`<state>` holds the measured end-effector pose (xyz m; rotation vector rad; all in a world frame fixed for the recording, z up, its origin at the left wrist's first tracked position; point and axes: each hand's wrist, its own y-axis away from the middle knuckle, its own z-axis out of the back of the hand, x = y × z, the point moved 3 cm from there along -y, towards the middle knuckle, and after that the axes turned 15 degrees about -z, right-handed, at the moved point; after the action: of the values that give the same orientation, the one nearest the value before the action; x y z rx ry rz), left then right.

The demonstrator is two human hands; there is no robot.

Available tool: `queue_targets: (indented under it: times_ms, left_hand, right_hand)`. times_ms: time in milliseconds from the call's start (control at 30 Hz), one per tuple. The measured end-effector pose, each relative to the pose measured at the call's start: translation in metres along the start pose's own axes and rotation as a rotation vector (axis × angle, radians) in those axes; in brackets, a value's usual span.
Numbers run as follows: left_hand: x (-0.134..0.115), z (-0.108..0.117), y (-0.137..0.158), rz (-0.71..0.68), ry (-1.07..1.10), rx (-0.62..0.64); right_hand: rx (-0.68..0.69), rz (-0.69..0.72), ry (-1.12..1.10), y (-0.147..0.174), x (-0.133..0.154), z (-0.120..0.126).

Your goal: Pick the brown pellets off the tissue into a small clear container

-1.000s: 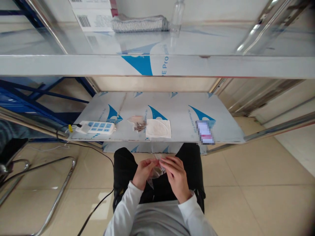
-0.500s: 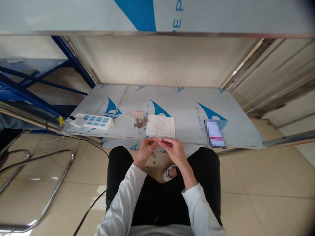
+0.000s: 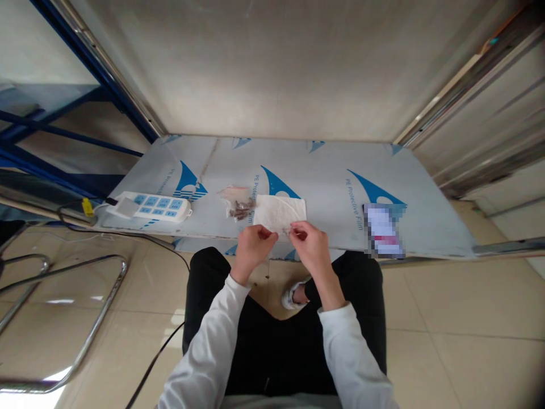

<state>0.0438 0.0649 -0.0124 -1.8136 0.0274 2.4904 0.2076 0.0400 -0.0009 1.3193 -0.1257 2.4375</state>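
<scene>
My left hand (image 3: 254, 248) and my right hand (image 3: 313, 245) are held a little apart over the front edge of the shelf, each with thumb and fingertips pinched together. Something thin and faint seems to lie between the fingertips, too small to name. Just beyond them, a white folded cloth or tissue (image 3: 280, 211) lies flat, its near edge close to my fingers. Left of it sits a small clear plastic bag (image 3: 232, 196) with several dark brown pieces (image 3: 242, 210) in or beside it.
The film-covered metal shelf (image 3: 323, 176) holds a white power strip (image 3: 155, 207) at left and a phone (image 3: 383, 232) at right. A black cable (image 3: 128, 234) hangs by the left edge. A chrome chair frame (image 3: 102, 318) stands on the floor at left.
My hands have drawn apart from touching fingertips and moved slightly up over the shelf edge. The view has tilted down, so the upper shelf has left the picture.
</scene>
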Motion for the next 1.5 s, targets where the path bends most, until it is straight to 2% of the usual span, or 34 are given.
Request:
queue_targets:
  times_ms: [67,133,233,333,467,567,667,767,933,1067,1233,1500]
  left_hand:
    - [-0.009,-0.002,0.0,-0.063,-0.218,-0.069]
    - [-0.014,-0.004,0.003,-0.171,-0.354,-0.066]
    - [-0.005,-0.003,0.009,-0.272,-0.226,-0.037]
    - [0.009,0.002,0.01,-0.34,-0.154,-0.035]
    - [0.009,0.0,-0.011,-0.507,-0.241,0.118]
    - [0.004,-0.003,-0.033,-0.515,-0.281,0.261]
    - [0.0,0.001,-0.049,-0.521,-0.349,0.281]
    - [-0.006,0.008,-0.059,-0.545,-0.52,0.302]
    - [-0.028,0.012,-0.073,-0.514,-0.905,0.427]
    - [-0.051,0.007,-0.082,-0.549,-1.133,0.509]
    - [-0.066,-0.01,-0.086,-0.602,-1.232,0.564]
    - [-0.076,-0.028,-0.081,-0.602,-1.251,0.585]
  right_hand:
    - [-0.023,0.018,0.018,0.0,0.003,-0.003]
    - [-0.019,0.041,0.002,-0.001,0.004,-0.005]
    - [0.054,0.056,-0.131,-0.007,0.003,-0.004]
    - [0.202,0.012,-0.326,-0.017,0.002,-0.004]
    - [0.376,-0.016,-0.412,-0.032,0.009,0.0]
    - [0.413,-0.016,-0.431,-0.045,0.014,0.008]
    - [0.422,-0.039,-0.427,-0.059,0.011,0.012]
    - [0.399,-0.063,-0.327,-0.073,0.001,0.008]
    - [0.288,-0.074,-0.136,-0.09,-0.017,-0.006]
    - [0.147,-0.05,-0.013,-0.095,-0.021,-0.014]
    - [0.03,0.023,0.103,-0.094,-0.019,-0.02]
    - [0.07,0.129,0.164,-0.086,-0.025,-0.035]
